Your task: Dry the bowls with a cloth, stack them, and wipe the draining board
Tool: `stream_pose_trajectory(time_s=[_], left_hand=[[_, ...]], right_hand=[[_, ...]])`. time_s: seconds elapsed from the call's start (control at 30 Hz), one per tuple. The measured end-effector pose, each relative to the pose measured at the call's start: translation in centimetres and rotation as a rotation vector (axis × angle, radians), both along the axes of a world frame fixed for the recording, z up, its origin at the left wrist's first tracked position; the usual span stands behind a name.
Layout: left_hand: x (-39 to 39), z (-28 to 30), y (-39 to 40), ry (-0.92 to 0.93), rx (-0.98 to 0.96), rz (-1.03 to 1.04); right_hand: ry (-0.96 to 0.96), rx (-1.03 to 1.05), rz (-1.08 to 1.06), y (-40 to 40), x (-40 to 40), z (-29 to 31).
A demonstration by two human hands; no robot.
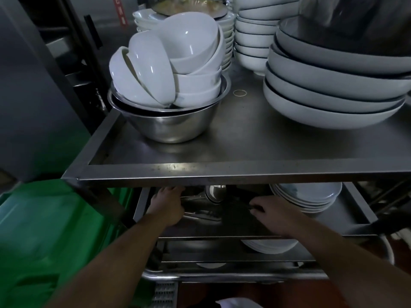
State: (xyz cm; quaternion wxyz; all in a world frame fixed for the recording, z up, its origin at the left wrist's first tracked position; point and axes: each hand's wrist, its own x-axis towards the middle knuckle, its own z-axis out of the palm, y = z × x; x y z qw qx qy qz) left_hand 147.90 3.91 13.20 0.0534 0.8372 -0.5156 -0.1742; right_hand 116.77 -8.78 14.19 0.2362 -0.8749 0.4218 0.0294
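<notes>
Reaching under the top shelf (222, 172) of a steel trolley, both hands are down on the middle shelf (347, 210) — dim there, hard to read. The left hand (168, 206) lies over the left part of that shelf with fingers stretched forward toward some metal utensils (200, 215); whether it grips anything I cannot tell. The right hand (270, 215) is curled, its fingertips pinching at something dark and flat — what it is, I cannot tell either. Just beyond the hands a shiny ladle bowl (215, 193) catches light, and to the right on the same shelf sits a short stack of white plates (308, 196).

Up on the top shelf the white bowls (169, 63) are heaped, some tipped on edge, inside a steel mixing bowl (169, 121) at the left. A tall stack of wide shallow bowls with dark rims (333, 85) fills the right side, with smaller stacked white bowls (253, 41) behind. A green bin (44, 230) stands left of the trolley.
</notes>
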Motion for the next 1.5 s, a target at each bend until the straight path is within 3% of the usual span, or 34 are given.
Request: stream_pose_trajectory(time_s=[0.5, 1.2, 1.5], left_hand=[[-3.3, 1.3, 1.5, 0.058, -0.138, 0.119], [-4.7, 2.2, 1.1, 0.055, -0.137, 0.091], [-6.6, 2.3, 1.0, 0.037, -0.188, 0.029]], right_hand=[[0.066, 0.007, 0.18, -1.6, 1.0, -0.7], [0.1, -0.241, 0.149, 0.0, 3.2, -3.9], [0.07, -0.239, 0.094, 0.5, 2.6, -3.4]])
